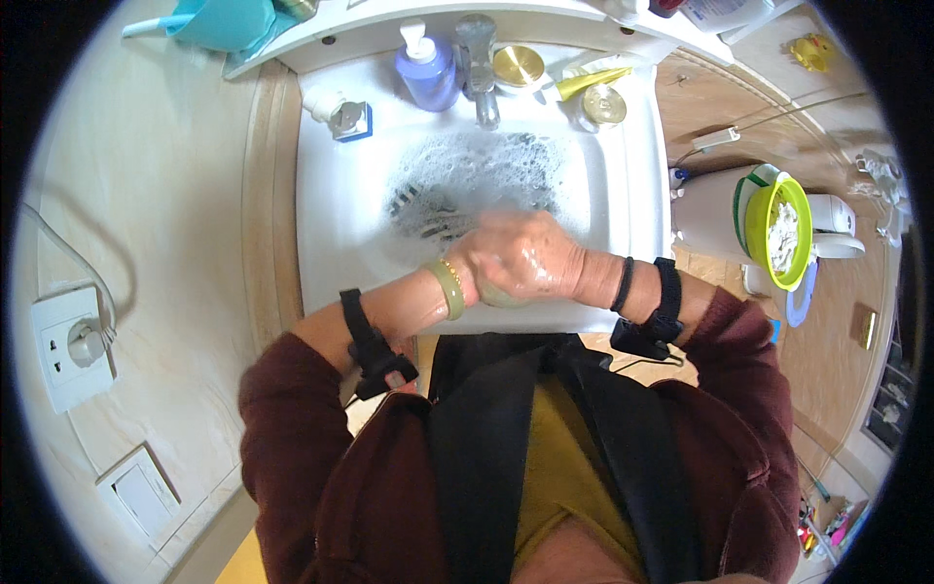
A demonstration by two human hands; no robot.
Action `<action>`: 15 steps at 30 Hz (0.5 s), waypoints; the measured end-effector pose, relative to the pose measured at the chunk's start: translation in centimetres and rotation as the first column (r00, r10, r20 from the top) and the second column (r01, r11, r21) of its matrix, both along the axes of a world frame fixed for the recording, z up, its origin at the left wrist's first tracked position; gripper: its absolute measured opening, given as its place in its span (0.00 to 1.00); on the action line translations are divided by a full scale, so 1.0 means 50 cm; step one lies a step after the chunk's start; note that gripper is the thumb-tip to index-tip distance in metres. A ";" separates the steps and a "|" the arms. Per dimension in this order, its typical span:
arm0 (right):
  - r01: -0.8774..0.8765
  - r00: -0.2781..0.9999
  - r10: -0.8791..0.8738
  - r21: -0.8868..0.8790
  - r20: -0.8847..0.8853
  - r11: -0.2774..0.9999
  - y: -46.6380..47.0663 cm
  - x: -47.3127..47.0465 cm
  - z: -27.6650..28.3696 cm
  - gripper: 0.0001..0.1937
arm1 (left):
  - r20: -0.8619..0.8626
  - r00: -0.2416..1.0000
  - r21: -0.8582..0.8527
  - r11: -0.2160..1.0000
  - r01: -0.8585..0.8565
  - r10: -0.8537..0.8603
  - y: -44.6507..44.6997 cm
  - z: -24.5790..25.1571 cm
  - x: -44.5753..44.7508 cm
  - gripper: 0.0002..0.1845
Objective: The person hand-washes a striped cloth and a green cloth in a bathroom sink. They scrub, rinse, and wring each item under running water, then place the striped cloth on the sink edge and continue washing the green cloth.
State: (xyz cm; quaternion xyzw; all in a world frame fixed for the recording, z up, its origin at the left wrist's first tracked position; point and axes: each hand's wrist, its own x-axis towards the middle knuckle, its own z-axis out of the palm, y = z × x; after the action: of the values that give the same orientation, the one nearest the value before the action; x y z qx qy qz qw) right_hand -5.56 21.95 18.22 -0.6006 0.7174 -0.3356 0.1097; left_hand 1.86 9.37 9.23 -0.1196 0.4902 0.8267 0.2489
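My right hand (533,252) is curled in a fist over my left hand (473,266), close to the front rim of a white washbasin (343,219). Both are wet and a little blurred. A pale green edge (503,296) shows beneath them; what it belongs to, and whether the fingers grip it, cannot be made out. Foamy water (474,157) fills part of the basin, and dark-and-light striped fabric (438,219) lies in it, partly under suds. A jade-green bangle (455,296) circles my left wrist.
Behind the basin stand a metal faucet (481,69), a purple pump bottle (428,77), a gold-lidded jar (519,67), a yellow tube (592,83) and a small blue-and-white box (353,120). A lime-green basin (762,233) is at the right. A plugged-in socket (69,350) is on the left wall.
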 end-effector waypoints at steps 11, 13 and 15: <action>0.124 0.941 -0.244 0.431 0.235 0.894 0.115 -0.057 -0.038 0.51 | 0.195 0.917 -0.287 0.914 -0.287 0.349 0.047 0.087 -0.055 0.20; 0.231 0.884 -0.347 0.354 0.313 0.906 0.137 -0.079 -0.040 0.47 | 0.164 0.926 -0.116 0.939 -0.324 0.340 0.042 0.097 -0.076 0.22; 0.348 0.801 -0.400 0.197 0.447 0.917 0.162 -0.115 -0.033 0.44 | 0.096 0.902 0.042 0.904 -0.425 0.420 0.039 0.100 -0.087 0.23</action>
State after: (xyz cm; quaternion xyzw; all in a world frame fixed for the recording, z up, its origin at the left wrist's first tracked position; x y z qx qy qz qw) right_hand -11.32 30.07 16.57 -0.3389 0.7886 -0.4501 0.2462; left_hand -2.48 11.33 14.25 -0.2500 0.4160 0.8699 0.0877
